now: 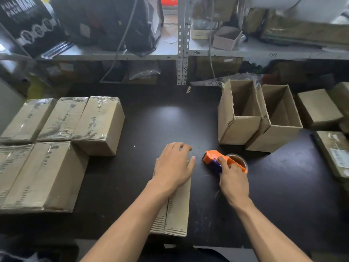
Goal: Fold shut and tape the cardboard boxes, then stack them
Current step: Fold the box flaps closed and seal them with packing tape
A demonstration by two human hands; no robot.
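Head view, read from the worktop's left edge to its right edge. At the left edge lie the taped boxes point(62, 120), closed and set side by side, three in the far row and larger ones point(43, 176) nearer you, touching one another. On the dark worktop point(170, 120), near the middle of its front edge, lies the closed box point(177, 210) you are working on, long axis running away from you, its flaps folded down and meeting along a centre seam. Your left hand point(173, 165) rests flat on the far end of this box, fingers straight and spread, pressing rather than gripping. Just right of the box, your right hand point(233, 181) grasps the orange tape dispenser point(217, 157), fingers curled over its body; the dispenser sits low beside the box's far right corner, and whether it touches the worktop cannot be told. The tape roll point(238, 160) shows at its right end. Farther back toward the right stand two open boxes point(243, 112), upright, flaps raised, walls touching. At the right edge lie further closed boxes point(319, 108). Behind the worktop's far edge runs a metal shelf point(182, 53) bearing bags and cartons.
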